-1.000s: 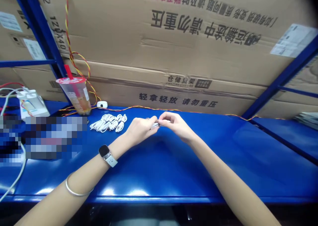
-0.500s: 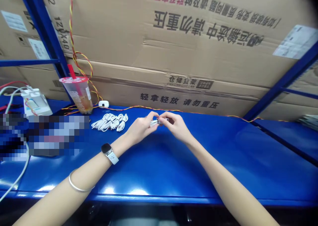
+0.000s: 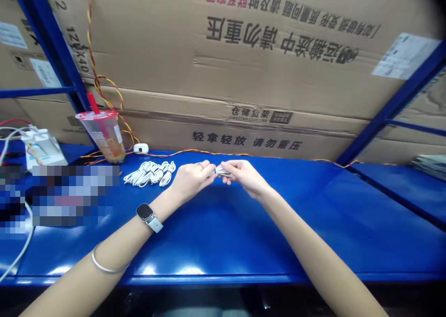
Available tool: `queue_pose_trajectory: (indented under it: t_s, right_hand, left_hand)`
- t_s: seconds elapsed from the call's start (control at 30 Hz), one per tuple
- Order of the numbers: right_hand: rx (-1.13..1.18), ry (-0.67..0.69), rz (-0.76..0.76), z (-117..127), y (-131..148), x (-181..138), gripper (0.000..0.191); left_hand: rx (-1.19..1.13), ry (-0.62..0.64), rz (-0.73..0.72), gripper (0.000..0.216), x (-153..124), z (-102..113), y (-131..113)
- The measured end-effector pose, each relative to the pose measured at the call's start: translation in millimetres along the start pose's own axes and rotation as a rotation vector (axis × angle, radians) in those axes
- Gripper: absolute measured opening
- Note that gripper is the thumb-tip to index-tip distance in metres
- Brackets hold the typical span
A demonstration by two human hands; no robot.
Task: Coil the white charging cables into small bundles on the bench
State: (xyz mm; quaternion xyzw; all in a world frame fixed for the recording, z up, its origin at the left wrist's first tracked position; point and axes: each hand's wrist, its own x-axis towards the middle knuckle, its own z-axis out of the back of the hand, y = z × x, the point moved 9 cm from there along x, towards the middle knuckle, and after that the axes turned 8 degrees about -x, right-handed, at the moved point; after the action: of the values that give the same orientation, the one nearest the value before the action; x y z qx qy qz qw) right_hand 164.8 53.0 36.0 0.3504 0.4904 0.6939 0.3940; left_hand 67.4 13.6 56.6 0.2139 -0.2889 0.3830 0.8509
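Observation:
Between my two hands, above the blue tabletop (image 3: 209, 229), is a small bundle of white cable (image 3: 223, 170) with a dark band around its middle. My left hand (image 3: 191, 180) is closed on the bundle's left end, its fingertips partly hidden. My right hand (image 3: 245, 175) pinches the other end between thumb and fingers. To the left of my left hand lie several coiled white cables (image 3: 149, 173) in a row on the tabletop. The ends of the held bundle are covered by my fingers.
A drink cup (image 3: 104, 136) with a red straw stands at the back left, beside a white earbud case (image 3: 141, 148). A white power adapter (image 3: 43, 147) sits farther left. Twisted red and yellow wire (image 3: 195, 150) runs along the back, before large cardboard boxes (image 3: 167, 75) and blue posts (image 3: 365, 131).
My fingers have shifted on the cable bundle; more of it now shows on the right of the dark band. The whole view has moved slightly to the right.

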Motion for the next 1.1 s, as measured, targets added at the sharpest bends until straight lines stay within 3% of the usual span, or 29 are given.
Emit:
queue_pose_trajectory:
  t_s: [0.1, 0.23, 0.7, 0.83, 0.93, 1.1]
  right_hand:
    - [-0.028, -0.007, -0.009, 0.1, -0.8, 0.3, 0.029]
    - [-0.103, -0.07, 0.088, 4.0, 5.1, 0.7, 0.02]
    - [-0.313, -0.188, 0.267, 4.1, 10.4, 0.5, 0.019]
    - [-0.31, -0.171, 0.245, 1.8, 7.0, 1.0, 0.021]
    - [-0.321, -0.142, 0.204, 2.2, 2.5, 4.3, 0.033]
    - [-0.268, -0.26, 0.125, 25.8, -7.6, 10.7, 0.041]
  left_hand:
    - [0.036, 0.006, -0.021, 0.026, 0.2, -1.8, -1.8]
    - [0.052, 0.039, 0.003, 0.025, 0.7, -8.1, -1.4]
    - [-0.001, 0.051, 0.066, 0.012, 3.6, -14.6, -0.5]
    - [-0.149, 0.099, 0.067, 0.01, 0.8, -25.4, 2.4]
    - [-0.24, 0.135, 0.078, 0.01, -1.0, -30.5, 5.8]
    - [-0.22, 0.081, 0.226, 0.015, 0.9, -15.3, 35.1]
